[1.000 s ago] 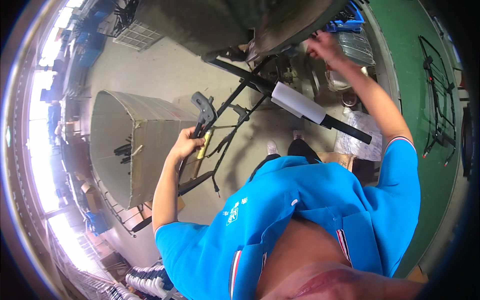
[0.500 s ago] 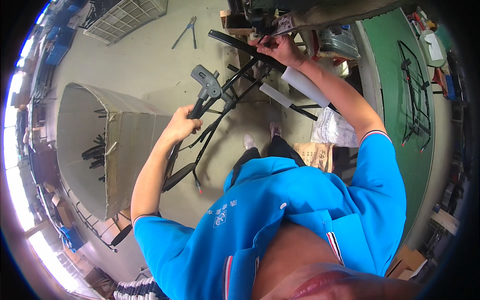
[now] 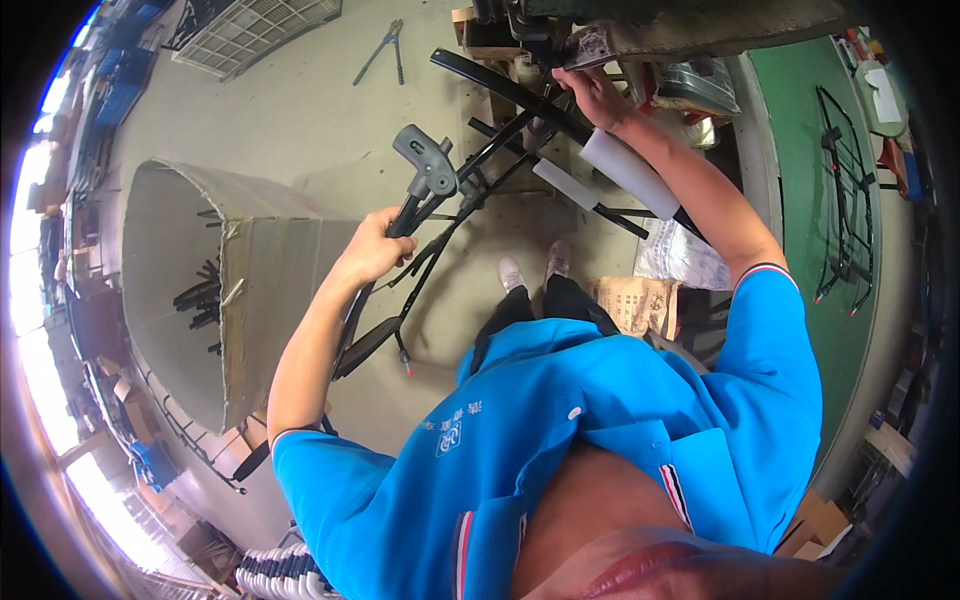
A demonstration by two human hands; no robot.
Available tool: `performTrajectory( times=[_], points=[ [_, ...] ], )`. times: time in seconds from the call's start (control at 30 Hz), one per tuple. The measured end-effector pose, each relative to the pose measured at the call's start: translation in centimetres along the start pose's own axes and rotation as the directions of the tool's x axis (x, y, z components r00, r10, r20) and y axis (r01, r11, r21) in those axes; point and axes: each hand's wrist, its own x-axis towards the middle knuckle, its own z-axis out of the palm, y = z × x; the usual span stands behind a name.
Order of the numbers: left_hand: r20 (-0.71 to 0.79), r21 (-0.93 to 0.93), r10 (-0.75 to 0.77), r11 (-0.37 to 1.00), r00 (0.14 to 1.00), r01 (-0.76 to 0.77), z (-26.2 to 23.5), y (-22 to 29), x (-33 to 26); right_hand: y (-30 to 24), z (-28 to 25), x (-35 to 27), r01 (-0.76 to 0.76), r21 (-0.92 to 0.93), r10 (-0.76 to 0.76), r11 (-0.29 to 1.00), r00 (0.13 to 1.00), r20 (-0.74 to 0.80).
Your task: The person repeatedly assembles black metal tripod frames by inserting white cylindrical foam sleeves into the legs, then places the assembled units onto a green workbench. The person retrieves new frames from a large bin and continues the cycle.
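A black tubular folding frame (image 3: 505, 85), like that of a stroller, spans the space in front of me at a tilt. My left hand (image 3: 376, 250) is wrapped round its left tube, just below a grey plastic joint (image 3: 426, 162). At the far end, my right hand (image 3: 600, 98) has its fingers bent together at the machine head (image 3: 540, 42), beside the frame's upper tube. What those fingertips pinch is too small to tell. White sleeves (image 3: 628, 172) cover parts of two tubes, one of them passing under my right forearm.
A large open carton (image 3: 270, 270) with black parts inside stands at left. Long-handled cutters (image 3: 385, 52) and a white crate (image 3: 255, 35) lie on the floor beyond. On the right, another black frame (image 3: 845, 190) rests on a green surface (image 3: 790, 110). Brown paper (image 3: 632, 303) lies near my feet.
The view has shifted a little, so most things sit slightly farther right. My right fingers have moved right along the machine head, away from the upper tube's end. My left grip stays the same.
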Motion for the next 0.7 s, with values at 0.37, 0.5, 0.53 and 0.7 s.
performTrajectory(
  times=[0.37,0.5,0.53,0.7],
  points=[
    [-0.003,-0.050,-0.034,0.998,0.999,0.034,0.0,-0.5,0.5,-0.7,0.1,1.5,0.170,0.259,-0.166,0.951,0.985,-0.040],
    [-0.012,-0.069,-0.042,0.997,0.999,0.041,0.0,-0.5,0.6,0.1,1.4,2.2,0.139,0.424,-0.158,0.895,0.987,0.009],
    [-0.013,-0.070,-0.043,0.997,0.999,0.042,0.1,-0.4,0.7,0.2,1.6,2.3,0.163,0.440,-0.195,0.883,0.980,0.029],
    [0.008,-0.062,-0.074,0.995,0.997,0.075,0.0,-0.4,0.5,-0.6,1.7,1.3,0.086,0.516,-0.192,0.852,0.969,0.156]
  ],
)
